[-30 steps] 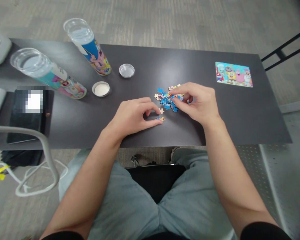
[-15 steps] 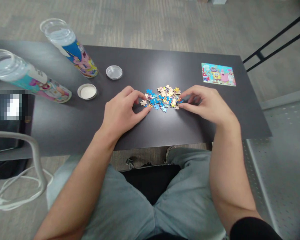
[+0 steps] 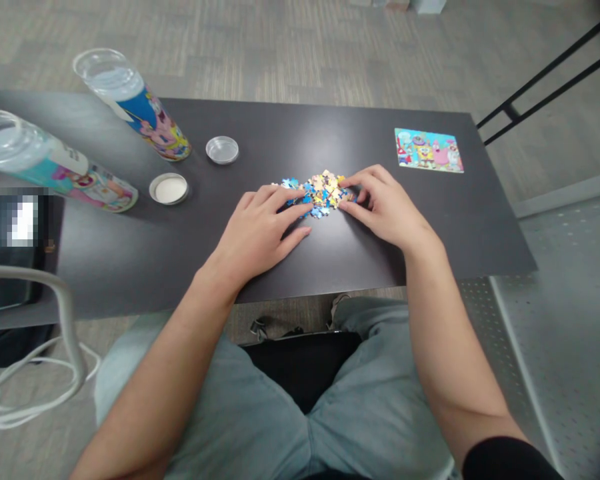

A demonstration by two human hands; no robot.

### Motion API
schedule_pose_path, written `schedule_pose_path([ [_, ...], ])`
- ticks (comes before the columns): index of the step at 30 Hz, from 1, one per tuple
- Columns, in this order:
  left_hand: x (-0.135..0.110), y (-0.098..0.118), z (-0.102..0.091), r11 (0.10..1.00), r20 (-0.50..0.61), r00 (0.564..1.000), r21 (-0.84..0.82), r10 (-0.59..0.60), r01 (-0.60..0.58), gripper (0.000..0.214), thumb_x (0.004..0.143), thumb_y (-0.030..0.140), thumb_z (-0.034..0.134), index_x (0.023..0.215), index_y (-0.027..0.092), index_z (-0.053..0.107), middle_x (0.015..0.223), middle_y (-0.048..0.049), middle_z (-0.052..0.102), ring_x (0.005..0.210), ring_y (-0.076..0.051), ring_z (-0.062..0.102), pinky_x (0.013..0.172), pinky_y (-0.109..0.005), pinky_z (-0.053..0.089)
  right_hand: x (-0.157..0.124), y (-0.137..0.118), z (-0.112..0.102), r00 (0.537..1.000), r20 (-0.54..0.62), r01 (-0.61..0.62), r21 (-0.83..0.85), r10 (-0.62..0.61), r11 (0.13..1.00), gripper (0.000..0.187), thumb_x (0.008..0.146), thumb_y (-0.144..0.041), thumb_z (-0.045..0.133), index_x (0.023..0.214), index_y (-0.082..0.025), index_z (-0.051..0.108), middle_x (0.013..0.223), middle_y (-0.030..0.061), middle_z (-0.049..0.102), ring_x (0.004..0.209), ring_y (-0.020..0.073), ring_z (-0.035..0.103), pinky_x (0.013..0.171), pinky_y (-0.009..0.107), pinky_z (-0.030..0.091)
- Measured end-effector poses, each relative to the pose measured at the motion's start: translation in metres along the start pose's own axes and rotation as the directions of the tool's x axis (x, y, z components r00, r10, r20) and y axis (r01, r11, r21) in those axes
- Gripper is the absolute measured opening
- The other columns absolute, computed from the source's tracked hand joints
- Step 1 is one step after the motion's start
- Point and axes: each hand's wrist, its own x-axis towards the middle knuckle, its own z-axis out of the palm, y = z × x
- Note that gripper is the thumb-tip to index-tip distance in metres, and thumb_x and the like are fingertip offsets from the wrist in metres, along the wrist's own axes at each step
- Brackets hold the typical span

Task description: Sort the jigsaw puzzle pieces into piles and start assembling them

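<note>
- Dark table, grey carpet behind.
- Two clear cartoon-print tubes, open: one at far left, another nearer the left edge.
- Two round lids beside them: clear, white.
- Finished cartoon puzzle card, far right.
- Chair armrest, lower left.

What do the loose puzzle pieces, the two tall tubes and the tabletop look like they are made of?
Puzzle pieces: probably printed cardboard; some show plain tan backs.
Tubes: seemingly clear plastic; the walls are see-through above bright cartoon labels.
Table: dark, matte, faintly grained top with a soft sheen, likely laminate, though that is unsure.
Left hand and right hand rest against the pile.
</note>
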Motion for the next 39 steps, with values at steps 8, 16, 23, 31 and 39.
schedule_pose_path([
  [8, -0.002, -0.008, -0.003, 0.993, -0.053, 0.992, 0.033, -0.113, 0.115, 0.049, 0.120, 0.036, 0.077, 0.169, 0.029, 0.080, 0.190, -0.0206, 0.070, 0.170, -0.051, 0.066, 0.134, -0.076, 0.057, 0.014, -0.001, 0.019, 0.997, -0.062, 0.038, 0.000, -0.038, 0.999, 0.022, 0.113, -0.022, 0.084, 0.133, -0.029, 0.086, 0.144, 0.0136, 0.077, 0.095, 0.0251, 0.073, 0.102, 0.052, 0.074],
  [16, -0.003, -0.015, 0.001, 0.977, -0.234, 0.954, 0.056, -0.187, 0.205, 0.016, 0.114, 0.032, 0.083, 0.130, 0.033, 0.088, 0.145, -0.0145, 0.085, 0.137, -0.043, 0.076, 0.110, -0.065, 0.063, 0.016, 0.008, 0.011, 0.998, -0.060, 0.004, -0.010, -0.005, 1.000, 0.009, 0.109, -0.031, 0.088, 0.117, -0.029, 0.084, 0.132, 0.0094, 0.078, 0.081, 0.0220, 0.064, 0.089, 0.048, 0.070],
  [23, -0.002, -0.014, 0.001, 0.964, -0.264, 0.934, 0.042, -0.241, 0.261, 0.008, 0.111, 0.032, 0.085, 0.118, 0.032, 0.089, 0.135, -0.0126, 0.085, 0.131, -0.044, 0.075, 0.113, -0.069, 0.057, 0.015, 0.008, 0.007, 0.994, -0.112, -0.012, 0.007, 0.013, 1.000, 0.005, 0.104, -0.030, 0.089, 0.103, -0.026, 0.087, 0.099, 0.0026, 0.078, 0.074, 0.0200, 0.061, 0.082, 0.043, 0.060],
  [31, -0.012, -0.025, -0.001, 0.967, -0.290, 0.925, -0.009, -0.247, 0.255, 0.014, 0.106, 0.027, 0.083, 0.116, 0.035, 0.090, 0.126, -0.0103, 0.086, 0.125, -0.040, 0.073, 0.109, -0.067, 0.055, 0.014, -0.016, 0.005, 0.995, -0.089, 0.057, 0.017, -0.055, 0.998, 0.019, 0.115, -0.046, 0.087, 0.109, -0.029, 0.093, 0.108, 0.0071, 0.091, 0.081, 0.0249, 0.073, 0.088, 0.049, 0.070],
  [39, -0.014, -0.023, -0.013, 0.932, -0.177, 0.915, -0.047, -0.362, 0.359, 0.015, 0.107, 0.028, 0.085, 0.120, 0.032, 0.091, 0.132, -0.0104, 0.084, 0.136, -0.043, 0.073, 0.117, -0.069, 0.052, 0.018, -0.017, 0.011, 0.978, -0.166, 0.134, 0.043, -0.125, 0.990, 0.013, 0.111, -0.025, 0.080, 0.107, -0.030, 0.091, 0.114, 0.0089, 0.094, 0.097, 0.0286, 0.086, 0.083, 0.048, 0.075],
])
